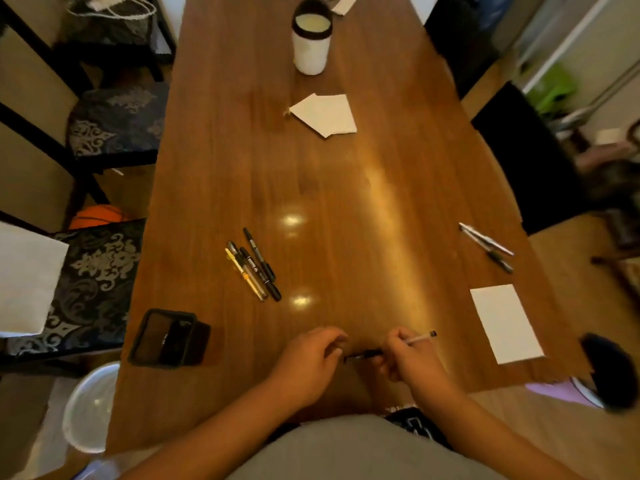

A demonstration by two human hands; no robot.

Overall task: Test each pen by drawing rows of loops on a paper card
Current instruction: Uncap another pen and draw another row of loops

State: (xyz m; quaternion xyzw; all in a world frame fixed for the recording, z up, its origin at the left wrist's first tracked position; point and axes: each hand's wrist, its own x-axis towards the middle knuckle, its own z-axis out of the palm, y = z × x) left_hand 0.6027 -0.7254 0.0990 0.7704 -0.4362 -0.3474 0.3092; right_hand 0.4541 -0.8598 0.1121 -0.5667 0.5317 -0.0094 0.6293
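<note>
My right hand (407,356) is closed around a pen (420,337) with a white barrel sticking out up-right and a black end pointing left. My left hand (311,358) hovers just left of that black end with fingers curled; whether it holds anything is hidden. Both hands are over the near edge of the wooden table (346,188). A blank white card (505,323) lies to the right of my right hand. Several pens (254,266) lie in a bunch at centre left, and a few more pens (486,245) lie near the right edge.
A black pen case (169,337) lies open at the near left. Folded white paper (325,114) and a white cylindrical container (311,39) sit farther back. Patterned chairs (114,126) stand along the left, and a clear plastic bin (90,407) sits beside the table.
</note>
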